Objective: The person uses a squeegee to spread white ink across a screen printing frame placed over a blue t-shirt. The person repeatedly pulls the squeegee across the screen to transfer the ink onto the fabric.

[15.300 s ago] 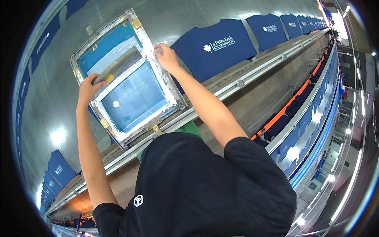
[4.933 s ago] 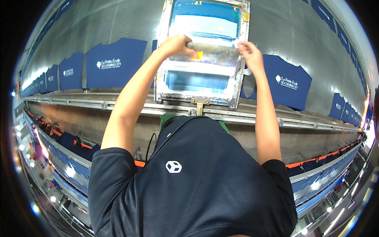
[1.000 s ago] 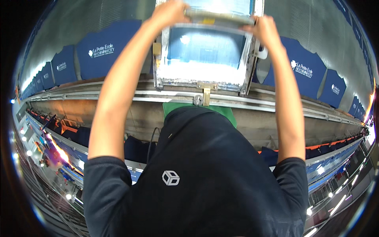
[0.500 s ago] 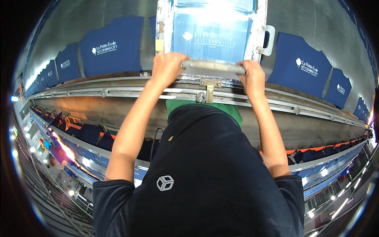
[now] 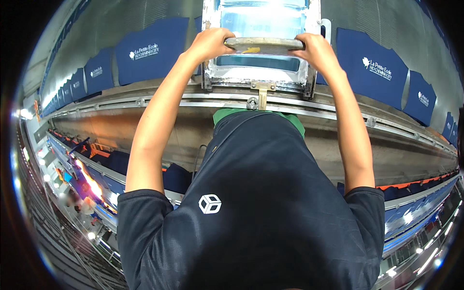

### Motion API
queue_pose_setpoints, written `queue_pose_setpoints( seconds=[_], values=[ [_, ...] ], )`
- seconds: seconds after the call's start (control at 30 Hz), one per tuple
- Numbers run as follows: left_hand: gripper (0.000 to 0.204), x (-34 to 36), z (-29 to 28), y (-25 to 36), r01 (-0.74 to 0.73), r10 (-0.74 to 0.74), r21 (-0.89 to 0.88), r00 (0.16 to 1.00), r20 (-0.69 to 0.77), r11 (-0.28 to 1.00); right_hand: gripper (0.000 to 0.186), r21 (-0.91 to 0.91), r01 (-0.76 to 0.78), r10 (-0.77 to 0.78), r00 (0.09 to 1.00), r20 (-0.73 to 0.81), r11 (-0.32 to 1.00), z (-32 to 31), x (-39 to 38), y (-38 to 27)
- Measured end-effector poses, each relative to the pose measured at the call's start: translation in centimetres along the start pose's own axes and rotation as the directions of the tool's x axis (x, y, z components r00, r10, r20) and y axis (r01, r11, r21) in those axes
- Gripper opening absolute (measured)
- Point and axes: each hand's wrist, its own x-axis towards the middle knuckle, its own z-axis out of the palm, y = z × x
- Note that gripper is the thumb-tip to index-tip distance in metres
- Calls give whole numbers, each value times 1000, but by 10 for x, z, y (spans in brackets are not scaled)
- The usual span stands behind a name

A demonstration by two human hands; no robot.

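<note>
My left hand (image 5: pixel 216 46) and my right hand (image 5: pixel 311 48) are closed on opposite ends of a metal squeegee (image 5: pixel 270 44) with a yellow patch, held level across a screen printing frame (image 5: pixel 208 70). The frame has a worn metal border and a blue mesh (image 5: pixel 263 18) shining under glare, with a darker blue band showing below the squeegee. A brass-coloured bracket (image 5: pixel 262 94) joins the frame's near edge to a metal rail (image 5: pixel 328 110) at the front of the long printing table.
Navy fabric panels with white prints (image 5: pixel 150 53) (image 5: pixel 369 72) lie in rows on the long grey table (image 5: pixel 348 14) either side of the frame. Orange strips (image 5: pixel 401 186) and dark fabric run along a lower level behind my body. A blurred co-worker (image 5: pixel 86 205) is far to the left.
Over the last second the squeegee went from high on the mesh down to the frame's near edge, then back up to the lower middle, both hands still on it.
</note>
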Motion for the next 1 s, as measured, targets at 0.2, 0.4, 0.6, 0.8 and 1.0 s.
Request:
queue_pose_setpoints(
  seconds=[0.2, 0.4, 0.6, 0.8, 1.0],
  values=[
    [44, -29, -19, 13, 60, -63, -168, 998, -9, 984, 38, -98, 131, -149, 968, -201, 986, -43, 23, -16],
    [42, -52, 2, -11, 170, -277, -327, 908, -315, 930, 41, 129, 320, -132, 681, -720, 939, -65, 3, -41],
    [40, -42, 16, -13, 274, -370, -287, 851, -373, 918, 41, 314, 162, 97, 737, -669, 935, -8, -52, -12],
    [41, -52, 42, 6, 375, -402, -143, 844, -355, 916, 40, 503, -16, 318, 791, -522, 864, 25, -113, -6],
    [41, -60, 56, 21, 178, -321, -371, 871, -373, 912, 40, 603, -1, 389, 765, -513, 797, 22, -122, 0]
  ],
)
